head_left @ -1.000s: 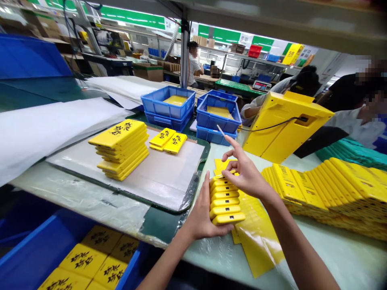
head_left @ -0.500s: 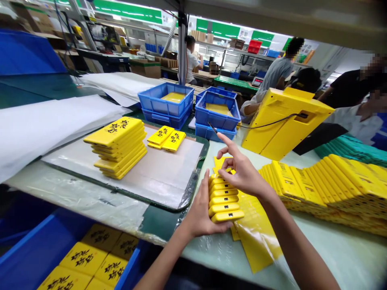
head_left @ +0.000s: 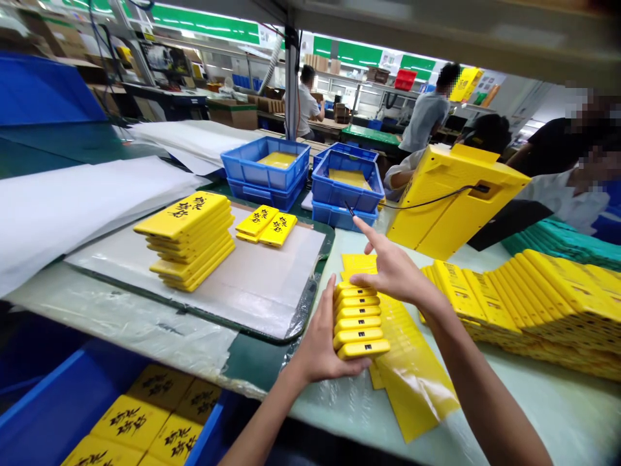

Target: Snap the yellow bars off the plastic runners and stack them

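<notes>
Row of six or so glossy yellow rectangular cases (head_left: 358, 320), laid overlapping in a slightly curved line, long edges toward me, each with a small dark mark on its near edge. Row lies on a yellow sheet (head_left: 412, 382). My left hand (head_left: 321, 343) cups the row's left side, thumb up against the far end. My right hand (head_left: 394, 272) sits above the far end, fingertips (head_left: 356, 279) touching the top case, index finger extended.
</notes>
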Demonstrator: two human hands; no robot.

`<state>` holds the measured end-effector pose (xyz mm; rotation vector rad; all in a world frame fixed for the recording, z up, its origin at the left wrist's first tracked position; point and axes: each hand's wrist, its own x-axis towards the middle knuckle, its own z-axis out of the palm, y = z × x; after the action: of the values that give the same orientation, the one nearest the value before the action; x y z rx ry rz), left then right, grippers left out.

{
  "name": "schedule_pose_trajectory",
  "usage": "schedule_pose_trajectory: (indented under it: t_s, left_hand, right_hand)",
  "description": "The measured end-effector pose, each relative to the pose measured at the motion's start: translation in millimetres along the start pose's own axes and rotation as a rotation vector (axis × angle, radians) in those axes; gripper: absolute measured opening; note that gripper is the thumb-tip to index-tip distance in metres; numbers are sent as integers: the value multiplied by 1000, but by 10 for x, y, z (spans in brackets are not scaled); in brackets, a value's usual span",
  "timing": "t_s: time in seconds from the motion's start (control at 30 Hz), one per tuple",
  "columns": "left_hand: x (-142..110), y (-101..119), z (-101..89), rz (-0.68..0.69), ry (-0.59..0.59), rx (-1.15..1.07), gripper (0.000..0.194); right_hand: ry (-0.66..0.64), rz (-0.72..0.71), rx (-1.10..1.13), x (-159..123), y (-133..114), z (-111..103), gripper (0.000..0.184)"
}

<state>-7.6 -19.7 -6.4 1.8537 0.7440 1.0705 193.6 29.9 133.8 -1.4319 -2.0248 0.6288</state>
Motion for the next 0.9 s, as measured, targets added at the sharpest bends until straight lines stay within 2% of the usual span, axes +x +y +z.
schedule_pose_trajectory:
  t_s: [0.1, 0.17, 0.27, 0.4, 0.47, 0.6, 0.77, 0.83, 0.9]
  left_hand:
    - [9, 1, -4, 10, 9, 8, 145]
    - [15, 9, -12, 22, 7, 34, 143]
    - [26, 22, -30, 37, 7, 61, 141]
    - [46, 30, -43, 26, 9, 35, 142]
    - [53, 37, -44, 41, 6, 45, 141]
    - [68, 55, -43, 72, 9, 54, 139]
    - [75, 52, -39, 57, 16, 51, 140]
    - [70, 49, -37, 53, 12, 52, 140]
    - [64, 49, -37, 47, 9, 49, 140]
  right_hand:
    - [-27, 108, 302, -60, 174, 30, 100]
    - [-19, 163, 483, -110, 256, 94, 101]
    - [33, 245, 554, -162, 321, 181, 99]
    - [434, 243, 408, -194, 360, 157, 59]
    - [519, 232, 504, -226, 350, 104, 47]
    - [360, 350, 954, -308, 239, 34, 48]
    - [456, 589, 1407, -330, 56, 3, 35]
    - [388, 715, 1577, -333, -1, -26, 35]
    - [266, 811, 1746, -349, -42, -54, 36]
